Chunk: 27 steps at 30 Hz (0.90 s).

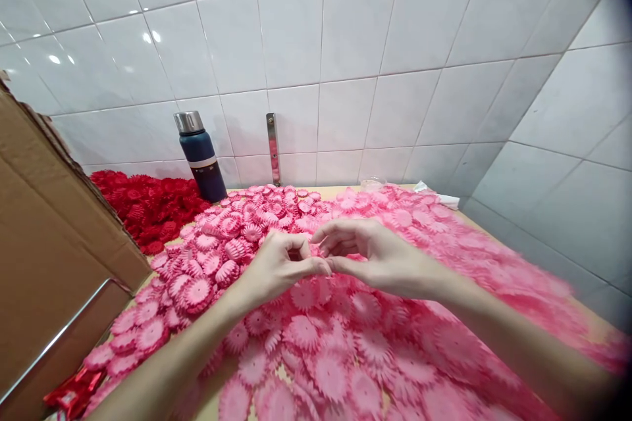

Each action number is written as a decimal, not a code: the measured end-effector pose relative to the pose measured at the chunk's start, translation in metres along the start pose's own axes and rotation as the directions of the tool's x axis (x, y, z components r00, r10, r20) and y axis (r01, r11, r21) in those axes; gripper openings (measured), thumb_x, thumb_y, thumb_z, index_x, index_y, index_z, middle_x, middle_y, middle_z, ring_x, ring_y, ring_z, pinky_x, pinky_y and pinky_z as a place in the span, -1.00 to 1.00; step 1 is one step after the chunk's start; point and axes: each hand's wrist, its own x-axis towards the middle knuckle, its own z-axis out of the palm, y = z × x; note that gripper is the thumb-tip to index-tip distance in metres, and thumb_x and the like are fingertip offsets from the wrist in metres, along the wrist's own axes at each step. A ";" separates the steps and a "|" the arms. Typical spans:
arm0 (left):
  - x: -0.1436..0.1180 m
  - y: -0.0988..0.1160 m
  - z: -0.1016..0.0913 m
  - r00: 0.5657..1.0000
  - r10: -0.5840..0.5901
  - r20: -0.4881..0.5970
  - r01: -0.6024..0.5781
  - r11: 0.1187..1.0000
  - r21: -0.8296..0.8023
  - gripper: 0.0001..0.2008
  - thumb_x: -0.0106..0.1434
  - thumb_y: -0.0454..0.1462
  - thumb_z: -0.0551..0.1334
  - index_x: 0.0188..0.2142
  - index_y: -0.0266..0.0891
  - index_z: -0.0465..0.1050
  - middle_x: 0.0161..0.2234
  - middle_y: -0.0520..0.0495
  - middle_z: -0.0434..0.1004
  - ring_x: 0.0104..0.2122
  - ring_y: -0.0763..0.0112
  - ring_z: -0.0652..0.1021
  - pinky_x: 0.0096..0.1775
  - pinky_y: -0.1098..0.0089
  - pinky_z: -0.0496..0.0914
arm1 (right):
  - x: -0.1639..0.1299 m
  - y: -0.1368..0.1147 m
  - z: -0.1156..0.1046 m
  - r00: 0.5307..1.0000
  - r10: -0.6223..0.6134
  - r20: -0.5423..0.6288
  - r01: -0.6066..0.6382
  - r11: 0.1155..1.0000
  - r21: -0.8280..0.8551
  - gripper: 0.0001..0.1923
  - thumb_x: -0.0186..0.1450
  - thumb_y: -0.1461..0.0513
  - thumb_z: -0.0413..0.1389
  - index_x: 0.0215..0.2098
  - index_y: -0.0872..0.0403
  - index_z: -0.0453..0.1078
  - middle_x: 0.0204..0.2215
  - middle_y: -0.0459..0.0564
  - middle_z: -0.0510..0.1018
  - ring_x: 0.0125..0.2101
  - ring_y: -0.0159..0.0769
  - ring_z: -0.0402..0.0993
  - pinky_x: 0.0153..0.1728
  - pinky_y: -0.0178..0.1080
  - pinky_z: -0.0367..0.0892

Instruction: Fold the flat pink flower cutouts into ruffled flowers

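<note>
Two hands meet above the pink paper flowers (316,355): left hand (276,266) and right hand (370,253) pinch fingertips together, probably on one small piece I cannot see. Next comes careful, gentle finger work.

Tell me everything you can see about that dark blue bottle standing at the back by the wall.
The bottle is a dark blue flask, probably metal, with a shiny silver cap and a pale band around its middle. It stands upright and closed at the back of the table, against the white tiled wall. The red flowers lie at its left, the pink flowers reach its base.
</note>
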 end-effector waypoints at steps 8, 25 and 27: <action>-0.002 0.009 -0.002 0.996 -0.026 -0.086 0.030 0.999 0.041 -0.63 0.12 -0.19 0.32 -0.64 -0.28 0.20 -0.65 0.11 0.23 -0.60 0.58 0.24 -0.53 0.50 0.10 | 0.001 -0.001 -0.008 0.992 0.022 -0.122 -0.031 0.997 -0.073 -0.87 0.19 0.21 0.24 -0.30 0.09 0.47 -0.34 -0.01 0.58 -0.33 -0.30 0.51 -0.29 -0.25 0.41; 0.002 0.000 -0.013 0.997 -0.077 0.013 0.078 0.993 -0.093 -0.67 0.09 -0.17 0.35 -0.58 -0.32 0.28 -0.59 0.10 0.24 -0.57 0.58 0.23 -0.50 0.50 0.11 | 0.006 0.018 -0.009 0.973 0.178 -0.145 -0.162 0.980 0.117 -0.79 0.13 0.27 0.28 -0.29 0.09 0.39 -0.53 -0.11 0.55 -0.49 -0.41 0.40 -0.42 -0.33 0.30; 0.002 0.000 -0.015 0.997 -0.077 -0.006 0.077 0.995 -0.063 -0.65 0.10 -0.16 0.34 -0.59 -0.31 0.26 -0.60 0.11 0.20 -0.57 0.59 0.21 -0.51 0.51 0.09 | 0.006 0.018 -0.012 0.970 0.191 -0.151 -0.171 0.976 0.138 -0.76 0.11 0.24 0.30 -0.27 0.09 0.39 -0.52 -0.11 0.55 -0.47 -0.40 0.41 -0.39 -0.32 0.31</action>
